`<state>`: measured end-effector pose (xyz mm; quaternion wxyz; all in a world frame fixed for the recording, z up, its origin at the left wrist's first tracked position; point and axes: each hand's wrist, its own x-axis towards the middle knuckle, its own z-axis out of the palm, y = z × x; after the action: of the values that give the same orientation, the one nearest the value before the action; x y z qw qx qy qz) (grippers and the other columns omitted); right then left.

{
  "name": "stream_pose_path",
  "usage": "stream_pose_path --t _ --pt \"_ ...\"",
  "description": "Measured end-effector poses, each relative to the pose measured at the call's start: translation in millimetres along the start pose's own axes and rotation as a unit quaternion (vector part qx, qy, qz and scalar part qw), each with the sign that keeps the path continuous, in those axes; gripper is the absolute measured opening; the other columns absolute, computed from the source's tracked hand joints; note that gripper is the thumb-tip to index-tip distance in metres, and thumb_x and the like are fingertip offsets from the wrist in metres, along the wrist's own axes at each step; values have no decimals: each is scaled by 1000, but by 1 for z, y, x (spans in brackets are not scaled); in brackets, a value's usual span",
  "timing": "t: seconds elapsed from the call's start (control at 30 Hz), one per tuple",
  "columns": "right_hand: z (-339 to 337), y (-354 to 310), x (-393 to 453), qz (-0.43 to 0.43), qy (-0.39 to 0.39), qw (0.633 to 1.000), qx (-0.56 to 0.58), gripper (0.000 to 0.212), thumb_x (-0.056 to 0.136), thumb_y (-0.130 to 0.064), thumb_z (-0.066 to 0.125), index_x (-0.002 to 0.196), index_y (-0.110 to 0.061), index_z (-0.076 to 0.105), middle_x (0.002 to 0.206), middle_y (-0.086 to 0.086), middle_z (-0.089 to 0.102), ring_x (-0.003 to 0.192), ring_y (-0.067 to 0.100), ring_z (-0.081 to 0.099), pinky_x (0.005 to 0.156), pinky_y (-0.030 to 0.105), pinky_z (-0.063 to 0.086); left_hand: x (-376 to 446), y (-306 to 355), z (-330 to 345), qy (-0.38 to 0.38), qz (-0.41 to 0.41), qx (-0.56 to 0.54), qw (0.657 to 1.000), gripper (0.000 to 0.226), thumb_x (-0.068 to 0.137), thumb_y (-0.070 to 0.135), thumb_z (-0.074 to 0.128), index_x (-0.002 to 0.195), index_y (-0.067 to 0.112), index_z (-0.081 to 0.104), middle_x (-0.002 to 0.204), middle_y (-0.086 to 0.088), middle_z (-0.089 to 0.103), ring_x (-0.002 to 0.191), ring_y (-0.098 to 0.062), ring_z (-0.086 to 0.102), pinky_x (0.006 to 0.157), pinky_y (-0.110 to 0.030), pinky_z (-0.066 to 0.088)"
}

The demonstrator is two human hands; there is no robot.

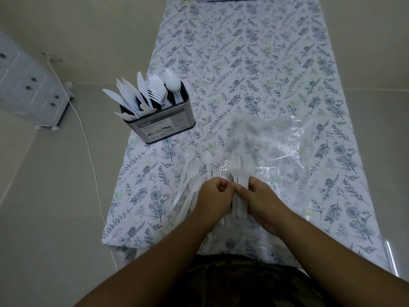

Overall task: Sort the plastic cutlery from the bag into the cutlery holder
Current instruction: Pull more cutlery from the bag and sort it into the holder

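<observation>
My right hand (263,196) grips a stack of white forks (241,171) around the handles, fingers curled over them, tines pointing away from me, so the long axis of the bundle runs straight out from my body. My left hand (215,191) sits just beside it, fingers curled in and the fingertips meeting the right thumb at the edge of the stack; I judge it is squaring the handles or adding one more fork, though I cannot tell whether it truly pinches anything. The bundle lies over the near edge of the clear plastic bag (274,140), which is spread flat on the flowered surface (254,63) and looks nearly emptied. To the left of my hands a few loose spoons (188,171) lie on the surface, handles toward me, and one more fork (218,173) peeks out above my left hand. The cutlery holder (161,122) stands ahead and to my left, well apart from the bundle, already holding knives, forks and spoons upright. The left hand is nearer to it, but the right has the forks, so I expect to carry them across leftward and turn them upright, handles down.
</observation>
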<state>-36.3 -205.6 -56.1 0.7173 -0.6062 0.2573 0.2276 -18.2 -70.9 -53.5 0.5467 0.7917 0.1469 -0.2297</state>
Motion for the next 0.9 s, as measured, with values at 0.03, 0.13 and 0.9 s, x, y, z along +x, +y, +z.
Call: stream_pose_path --t 0.03,0.13,0.9 --pt "1 0 0 -1 4 1000 -12 17 99 -23 65 113 -14 69 105 10 78 99 26 75 93 54 58 0 -1 -1 21 16 25 999 13 93 26 65 92 14 69 82 0 72 74 -12 70 70 -31 60" --pt "2 1 3 -6 32 999 -34 13 98 -21 66 110 -18 71 100 13 76 93 28 74 88 59 59 -1 -3 -5 88 79 106 987 12 90 28 68 85 17 67 72 9 66 64 1 63 55 -9 46" --pt "-3 0 7 -55 -4 988 -147 13 98 -24 65 105 -17 73 98 6 78 92 21 75 86 44 62 8 -9 -9 4 28 -8 1000 23 86 20 71 109 15 75 86 -1 77 77 -14 75 76 -42 63"
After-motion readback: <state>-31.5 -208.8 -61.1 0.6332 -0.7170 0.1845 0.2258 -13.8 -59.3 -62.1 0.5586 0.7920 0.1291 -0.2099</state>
